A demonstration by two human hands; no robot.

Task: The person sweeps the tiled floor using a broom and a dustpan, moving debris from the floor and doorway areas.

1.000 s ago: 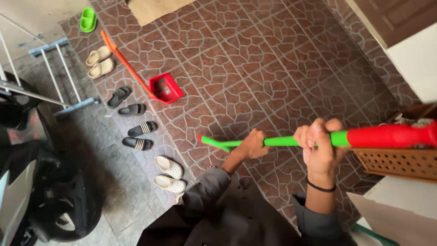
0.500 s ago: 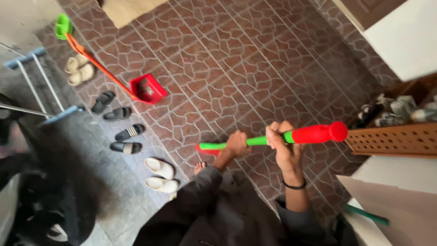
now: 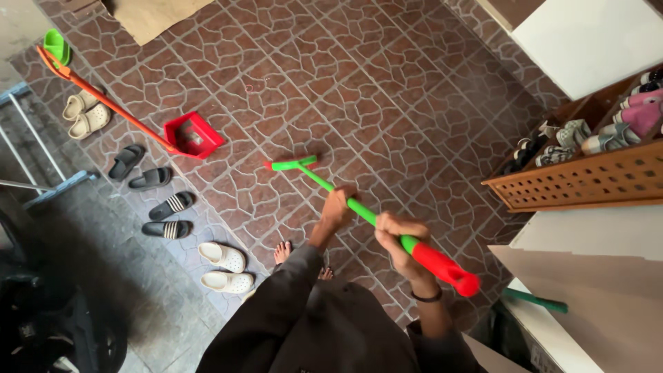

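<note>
Both the left hand [image 3: 337,209] and right hand [image 3: 394,233] grip the green, red-gripped plastic broom [image 3: 331,188]; a wide stroke could strike the red plastic dustpan [image 3: 193,135].

A flat sheet of brown cardboard [image 3: 155,15] lies on the tiled floor [image 3: 387,90] at the top edge of the view, cut off by the frame. No labels, signs or screens show anywhere in the picture.

Reddish-brown crazy-paved tile floor [image 3: 387,90], wooden shoe rack [image 3: 587,183] at right, white wall [image 3: 587,41] above it
</note>
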